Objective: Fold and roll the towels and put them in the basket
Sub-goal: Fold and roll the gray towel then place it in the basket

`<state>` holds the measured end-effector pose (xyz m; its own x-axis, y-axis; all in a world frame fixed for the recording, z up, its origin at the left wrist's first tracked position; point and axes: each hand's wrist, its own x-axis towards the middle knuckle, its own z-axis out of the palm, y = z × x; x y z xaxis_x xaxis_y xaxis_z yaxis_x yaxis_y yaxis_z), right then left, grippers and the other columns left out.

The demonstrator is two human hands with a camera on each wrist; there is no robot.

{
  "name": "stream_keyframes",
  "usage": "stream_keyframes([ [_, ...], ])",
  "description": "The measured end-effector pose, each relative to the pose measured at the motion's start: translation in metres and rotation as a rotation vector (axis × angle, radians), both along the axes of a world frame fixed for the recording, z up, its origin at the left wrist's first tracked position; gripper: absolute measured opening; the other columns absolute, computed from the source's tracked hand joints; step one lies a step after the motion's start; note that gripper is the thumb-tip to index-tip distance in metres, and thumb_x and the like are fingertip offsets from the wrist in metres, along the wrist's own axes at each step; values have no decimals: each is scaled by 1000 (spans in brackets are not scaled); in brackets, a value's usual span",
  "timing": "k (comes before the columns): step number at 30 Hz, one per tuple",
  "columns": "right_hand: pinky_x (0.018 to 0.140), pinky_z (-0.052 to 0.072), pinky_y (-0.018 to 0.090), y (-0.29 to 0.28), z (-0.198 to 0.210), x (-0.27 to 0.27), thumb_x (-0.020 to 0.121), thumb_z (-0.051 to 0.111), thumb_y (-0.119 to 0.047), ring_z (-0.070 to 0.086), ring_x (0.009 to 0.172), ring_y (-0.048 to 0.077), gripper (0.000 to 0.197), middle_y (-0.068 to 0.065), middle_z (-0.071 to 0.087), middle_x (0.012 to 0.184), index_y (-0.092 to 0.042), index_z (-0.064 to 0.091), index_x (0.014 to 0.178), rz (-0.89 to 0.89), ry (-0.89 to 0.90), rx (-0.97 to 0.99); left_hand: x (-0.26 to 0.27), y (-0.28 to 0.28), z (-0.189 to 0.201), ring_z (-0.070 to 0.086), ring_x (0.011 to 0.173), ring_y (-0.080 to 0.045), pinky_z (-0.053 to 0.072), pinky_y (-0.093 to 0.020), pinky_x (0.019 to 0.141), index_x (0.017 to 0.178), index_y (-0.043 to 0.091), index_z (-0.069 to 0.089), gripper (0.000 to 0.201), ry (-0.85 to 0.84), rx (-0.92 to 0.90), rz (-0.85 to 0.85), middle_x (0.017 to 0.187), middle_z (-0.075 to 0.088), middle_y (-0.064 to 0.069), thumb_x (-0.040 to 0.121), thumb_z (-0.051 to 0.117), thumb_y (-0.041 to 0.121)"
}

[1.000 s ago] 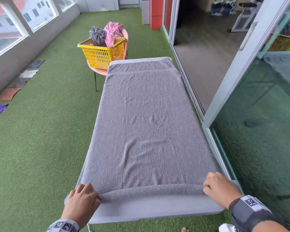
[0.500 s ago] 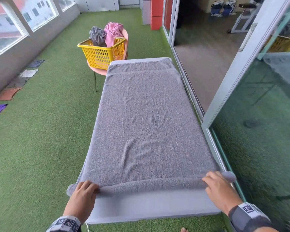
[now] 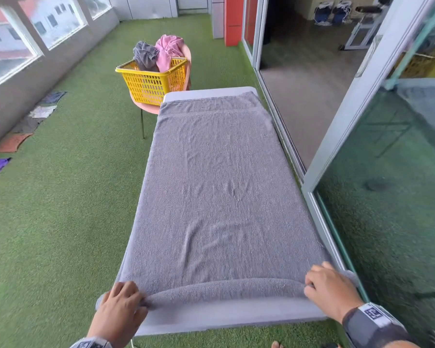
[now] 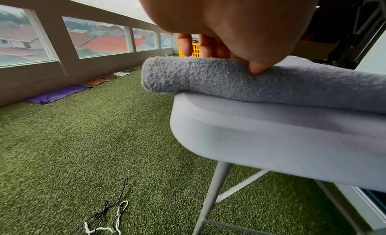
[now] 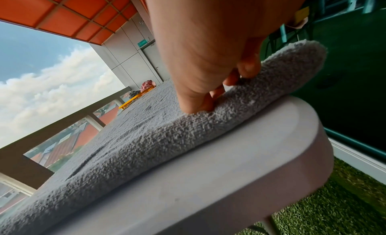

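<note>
Only the first turn of the grey towel point(image 3: 219, 197) is being pinched by the curled left hand point(image 3: 121, 306) and right hand point(image 3: 330, 290), most being left flat beyond them, the yellow basket point(image 3: 152, 81) farther ahead.

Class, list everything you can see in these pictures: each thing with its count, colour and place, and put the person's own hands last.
Grey towel: one, grey, spread along the table, near edge rolled up.
Table: one, pale grey, on the green turf.
Basket: one, yellow, on a pink chair past the table's far left corner.
Crumpled towels: two, dark grey and pink, in the basket.
Pink chair: one, under the basket.
Cloths on the floor: several, purple, orange and others, along the left wall.
Cords: black and white, on the turf under the table.
Left hand: grips the roll's left end.
Right hand: grips the roll's right end.
</note>
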<state>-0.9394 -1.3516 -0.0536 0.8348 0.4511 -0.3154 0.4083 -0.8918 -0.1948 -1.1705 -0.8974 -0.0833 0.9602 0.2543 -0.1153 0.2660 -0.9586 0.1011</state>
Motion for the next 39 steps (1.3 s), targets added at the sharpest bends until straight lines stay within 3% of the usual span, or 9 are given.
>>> stream_keyframes([
  [6,66,53,25,5,-4,13,99,51,-29,58,69,1,28,-14,49,88,-31,59,72,-75,28,26,9,2,1,42,80,-9,40,-30,65,66,33,61,26,-23,83,48,80,41,15,80,44,49],
  [9,69,54,29,7,-5,16,99,52,-24,57,68,2,22,-16,49,88,-32,65,83,-82,-15,51,18,1,6,52,72,-13,44,-31,59,73,34,65,10,-43,25,96,77,51,13,78,73,37],
  [13,82,49,29,2,-6,12,94,52,-22,48,92,-1,17,-21,49,95,-36,61,90,-18,-40,35,21,0,2,54,62,-14,44,-29,52,83,25,65,25,-105,-143,129,80,53,10,73,82,10],
  [16,93,45,29,-4,-6,8,89,55,-24,42,109,4,28,-22,53,109,-36,63,113,58,-28,-23,18,-2,3,50,69,-9,41,-26,59,83,26,61,2,-195,-199,49,85,48,16,83,59,26],
  [18,97,43,28,-6,-6,6,88,57,-28,42,112,3,31,-24,54,111,-37,64,118,70,-32,-65,12,-2,2,49,82,-7,45,-24,70,88,30,62,18,-150,-184,-35,89,49,19,75,52,37],
  [24,85,45,25,-2,1,1,91,53,-37,40,98,-1,12,-21,48,95,-36,65,87,45,3,-61,5,6,-3,48,91,-8,50,-30,66,83,35,67,30,-6,-38,-55,87,59,21,63,51,50],
  [28,74,31,22,2,16,-1,98,45,-40,38,94,-2,38,-16,49,85,-29,45,61,10,6,-45,6,-2,6,43,83,-6,33,-26,64,64,34,58,16,10,15,-44,79,49,21,66,50,48],
  [36,60,32,21,7,16,12,91,54,-30,50,82,-4,7,-15,55,92,-28,60,89,-71,-24,-99,31,-9,15,45,79,-13,40,-31,68,73,32,58,19,25,81,190,79,47,12,72,61,51],
  [39,58,36,22,7,8,13,92,54,-23,50,72,-1,13,-12,48,89,-29,49,82,-81,-49,-63,35,-6,10,50,70,-13,41,-26,58,80,27,56,27,-49,-48,150,78,51,10,70,82,26],
])
